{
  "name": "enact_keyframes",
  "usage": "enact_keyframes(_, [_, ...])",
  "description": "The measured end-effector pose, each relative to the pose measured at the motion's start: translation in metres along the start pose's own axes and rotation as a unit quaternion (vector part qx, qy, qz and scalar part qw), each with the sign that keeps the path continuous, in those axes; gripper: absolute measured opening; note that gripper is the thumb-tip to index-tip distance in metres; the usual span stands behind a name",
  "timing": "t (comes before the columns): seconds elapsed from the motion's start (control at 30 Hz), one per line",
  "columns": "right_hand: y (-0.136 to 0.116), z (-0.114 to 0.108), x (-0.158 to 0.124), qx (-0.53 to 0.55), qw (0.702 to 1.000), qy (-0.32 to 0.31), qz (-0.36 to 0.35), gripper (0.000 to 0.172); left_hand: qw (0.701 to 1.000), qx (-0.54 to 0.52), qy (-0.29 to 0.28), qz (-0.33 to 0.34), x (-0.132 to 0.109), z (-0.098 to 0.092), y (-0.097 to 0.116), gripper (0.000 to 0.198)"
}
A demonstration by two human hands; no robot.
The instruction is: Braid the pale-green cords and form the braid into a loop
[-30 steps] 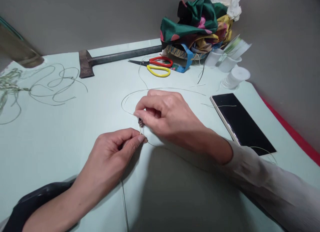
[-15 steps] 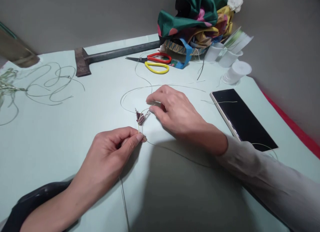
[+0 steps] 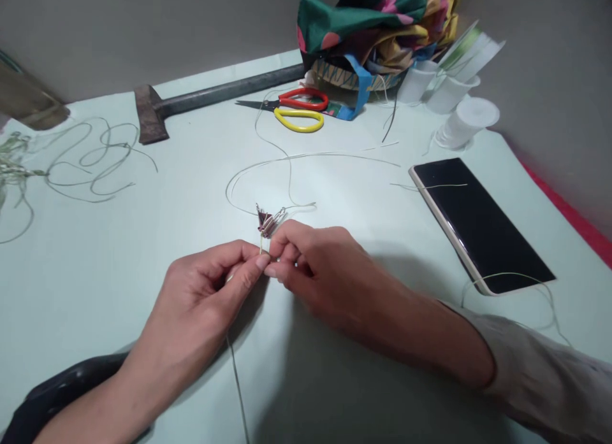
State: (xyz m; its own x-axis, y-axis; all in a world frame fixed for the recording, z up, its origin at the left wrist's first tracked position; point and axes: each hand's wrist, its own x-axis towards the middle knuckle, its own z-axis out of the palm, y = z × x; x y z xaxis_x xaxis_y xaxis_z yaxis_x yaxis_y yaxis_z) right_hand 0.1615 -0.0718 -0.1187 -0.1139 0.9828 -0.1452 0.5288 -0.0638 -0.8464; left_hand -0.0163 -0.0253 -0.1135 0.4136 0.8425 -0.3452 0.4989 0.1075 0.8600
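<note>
My left hand (image 3: 210,285) pinches a thin pale wire (image 3: 262,243) between thumb and forefinger, just below a small dark bud-shaped piece (image 3: 264,220) fixed on it. My right hand (image 3: 313,265) is closed in a pinch right beside the left fingertips, touching the same wire under the bud. A long loop of the wire (image 3: 268,164) curls away over the pale green table (image 3: 143,240) beyond the hands. Another strand hangs down below my left hand (image 3: 236,380).
Red and yellow scissors (image 3: 299,109) and a hammer (image 3: 157,113) lie at the back. A heap of coloured cloth (image 3: 377,23) and white thread spools (image 3: 463,122) stand at the back right. A dark phone (image 3: 478,221) lies right. Loose wire tangles (image 3: 90,157) lie left.
My right hand drew back from the wire loop beyond the bud and came down to pinch the wire next to my left fingertips. The left hand stayed in place.
</note>
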Motion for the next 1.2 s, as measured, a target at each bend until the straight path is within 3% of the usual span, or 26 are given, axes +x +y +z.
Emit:
enact_keyframes(0.13, [0.0,-0.008,0.0,-0.024,0.999,0.011,-0.034,0.018,1.0,-0.016,0.004,-0.004,-0.002,-0.001,-0.001,0.025])
enact_keyframes(0.37, [0.005,-0.011,0.0,-0.014,0.997,0.046,-0.057,0.02,0.996,-0.072,0.007,-0.059,-0.008,-0.005,-0.01,0.036])
enact_keyframes(0.9, [0.012,-0.013,0.011,-0.049,0.992,0.116,-0.021,0.021,0.999,0.001,0.04,-0.013,-0.009,-0.004,-0.006,0.033])
enact_keyframes(1.2, [0.013,-0.015,0.014,-0.107,0.985,0.13,-0.031,0.018,0.982,0.16,0.066,0.074,-0.01,-0.003,0.004,0.037])
